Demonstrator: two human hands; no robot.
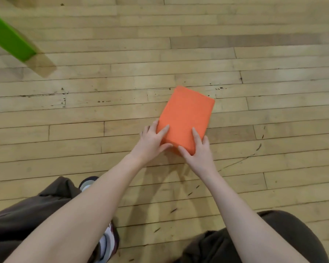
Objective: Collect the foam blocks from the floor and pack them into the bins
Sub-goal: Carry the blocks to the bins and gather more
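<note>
Orange foam block (pixel 186 114), smooth, rectangular.

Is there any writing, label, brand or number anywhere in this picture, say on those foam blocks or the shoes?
None can be read.
Orange foam block, held by the left hand and right hand: plain, no print on the faces that show.
Green foam block: blurred, no text visible.
Shoe: red and white patches, mostly hidden, no readable brand.
Wooden floor: only scuffs and dark marks.
</note>
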